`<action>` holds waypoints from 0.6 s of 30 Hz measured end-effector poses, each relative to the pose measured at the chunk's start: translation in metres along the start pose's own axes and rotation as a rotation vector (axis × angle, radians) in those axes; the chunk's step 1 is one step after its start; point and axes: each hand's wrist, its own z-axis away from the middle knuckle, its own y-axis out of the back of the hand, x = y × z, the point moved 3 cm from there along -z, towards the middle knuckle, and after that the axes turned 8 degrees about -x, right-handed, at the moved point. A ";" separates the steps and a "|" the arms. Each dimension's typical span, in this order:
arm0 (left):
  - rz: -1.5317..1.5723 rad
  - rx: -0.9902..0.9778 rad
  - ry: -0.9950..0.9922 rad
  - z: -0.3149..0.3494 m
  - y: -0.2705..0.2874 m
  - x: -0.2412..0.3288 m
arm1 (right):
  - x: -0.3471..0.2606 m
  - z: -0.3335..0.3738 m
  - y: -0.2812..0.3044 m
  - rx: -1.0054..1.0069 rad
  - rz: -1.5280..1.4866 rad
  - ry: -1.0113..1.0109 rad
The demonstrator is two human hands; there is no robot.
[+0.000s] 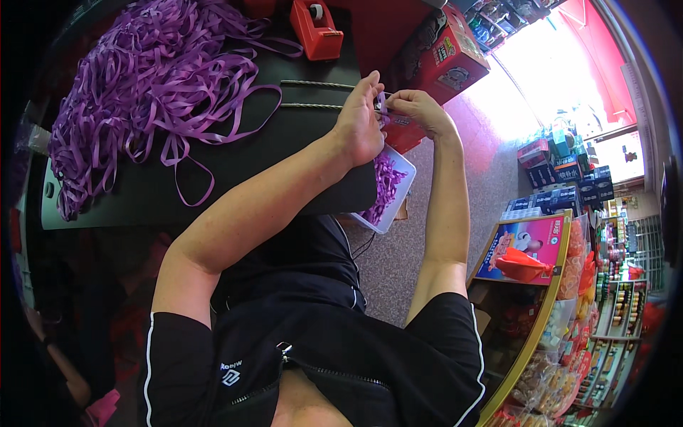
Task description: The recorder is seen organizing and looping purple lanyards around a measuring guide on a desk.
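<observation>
Just beyond the table's right edge, my two hands meet at the ends of two twisted metal rods that reach out over the dark tabletop. My left hand is held flat on edge, its fingers straight and pointing away from me. Facing it, my right hand pinches a short piece of purple ribbon at the rod ends. My left palm hides part of the ribbon and rods. A big heap of purple ribbon loops covers the table's left side. Below my hands, a white bin holds purple ribbon pieces.
A red tape dispenser stands at the table's far side. A red carton is beyond my right hand. To the right are a display counter and stacked boxes. Another person's forearm shows at lower left.
</observation>
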 end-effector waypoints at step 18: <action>0.004 0.000 0.002 -0.003 0.006 0.002 | -0.026 0.011 -0.020 0.279 0.507 -0.166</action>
